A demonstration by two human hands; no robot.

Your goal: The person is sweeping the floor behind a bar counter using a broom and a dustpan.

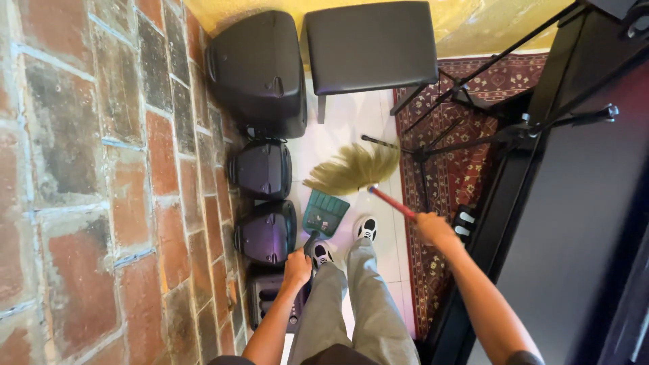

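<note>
Broom [368,177] | my right hand [431,228] gripped its red handle, bristles ahead on the white floor [345,122] | my left hand [297,265] clutched the green dustpan [324,213] just beyond it | risk: bristles catching the stand legs [422,152], I judged.

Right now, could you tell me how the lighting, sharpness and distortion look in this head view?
Head view: bright, even daylight on the white floor; wide-angle bending curves the brick wall; the broom bristles look slightly soft, the left hand on the green dustpan and the right hand fairly sharp; the black piano is dark, with little detail.
</note>
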